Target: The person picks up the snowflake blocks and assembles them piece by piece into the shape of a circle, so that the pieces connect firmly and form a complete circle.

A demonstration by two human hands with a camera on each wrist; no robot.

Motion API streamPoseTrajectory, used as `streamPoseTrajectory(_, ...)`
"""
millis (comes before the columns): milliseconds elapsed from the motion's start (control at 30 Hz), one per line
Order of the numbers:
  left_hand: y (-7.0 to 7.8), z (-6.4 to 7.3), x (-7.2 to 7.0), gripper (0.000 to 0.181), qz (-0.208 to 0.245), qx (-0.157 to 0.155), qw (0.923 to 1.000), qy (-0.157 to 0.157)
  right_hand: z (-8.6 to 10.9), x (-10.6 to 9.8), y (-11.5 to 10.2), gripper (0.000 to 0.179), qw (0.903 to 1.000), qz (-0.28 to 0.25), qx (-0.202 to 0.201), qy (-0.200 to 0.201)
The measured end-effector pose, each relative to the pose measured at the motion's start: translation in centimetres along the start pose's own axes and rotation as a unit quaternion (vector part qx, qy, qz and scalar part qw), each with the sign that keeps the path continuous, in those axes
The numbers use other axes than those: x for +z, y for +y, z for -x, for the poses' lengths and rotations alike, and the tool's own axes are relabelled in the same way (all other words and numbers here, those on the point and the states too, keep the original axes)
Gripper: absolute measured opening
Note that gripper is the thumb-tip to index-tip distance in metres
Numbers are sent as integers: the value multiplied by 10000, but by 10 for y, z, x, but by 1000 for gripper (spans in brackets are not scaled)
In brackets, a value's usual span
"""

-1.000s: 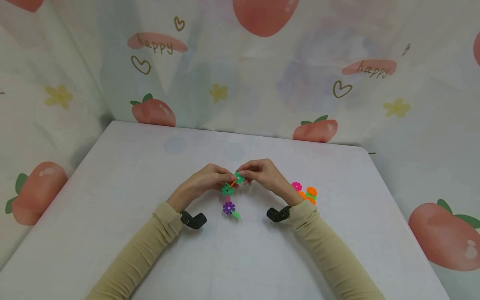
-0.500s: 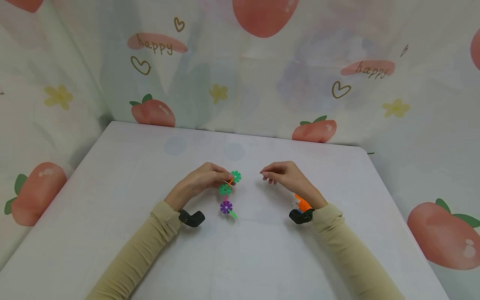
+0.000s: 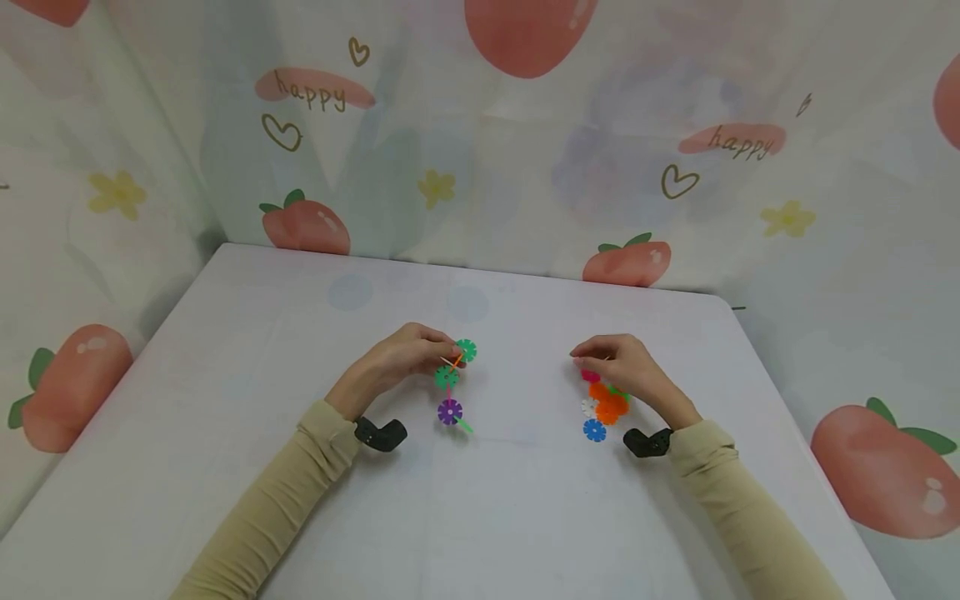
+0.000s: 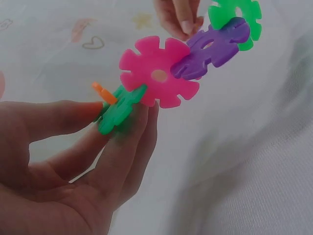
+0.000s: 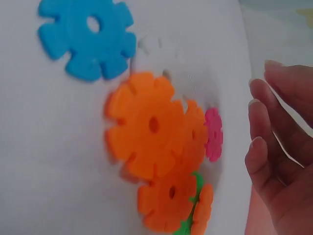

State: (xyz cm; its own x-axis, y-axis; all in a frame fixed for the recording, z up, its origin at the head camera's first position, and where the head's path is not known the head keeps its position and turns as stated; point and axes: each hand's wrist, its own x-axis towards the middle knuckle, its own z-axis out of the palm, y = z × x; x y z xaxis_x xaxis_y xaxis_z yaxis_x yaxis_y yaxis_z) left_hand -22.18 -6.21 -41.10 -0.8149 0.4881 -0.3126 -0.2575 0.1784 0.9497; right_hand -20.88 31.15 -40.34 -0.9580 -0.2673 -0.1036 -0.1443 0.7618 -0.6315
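My left hand (image 3: 408, 354) pinches a chain of interlocking snowflake discs above the table. A green disc (image 4: 111, 122) lies between thumb and fingers in the left wrist view, joined to a pink disc (image 4: 139, 66), then a purple disc (image 4: 195, 66) and a light green disc (image 4: 253, 17). An orange disc (image 4: 103, 93) shows only as an edge. At the chain's top is another green disc (image 3: 468, 348). My right hand (image 3: 630, 367) hovers over loose discs, fingers loosely bent, holding nothing visible. Nearest it is a pink disc (image 5: 214, 139), partly hidden in the head view.
On the white table (image 3: 510, 517), several orange discs (image 5: 129, 125) overlap, with a light green disc (image 5: 184, 227) among them. A white disc (image 3: 588, 407) and a blue disc (image 3: 595, 431) lie nearer the front. A patterned curtain (image 3: 495, 175) stands behind the table.
My right hand has let go of the chain's top green disc and moved right, to above the loose discs. My left hand keeps the chain, shifting slightly left.
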Motion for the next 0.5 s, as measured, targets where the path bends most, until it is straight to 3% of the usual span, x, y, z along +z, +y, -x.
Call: streamPoseTrajectory(500,0,-1,-3,29,0,4,10000,19,4,-2,21,34,9933,945,650,136)
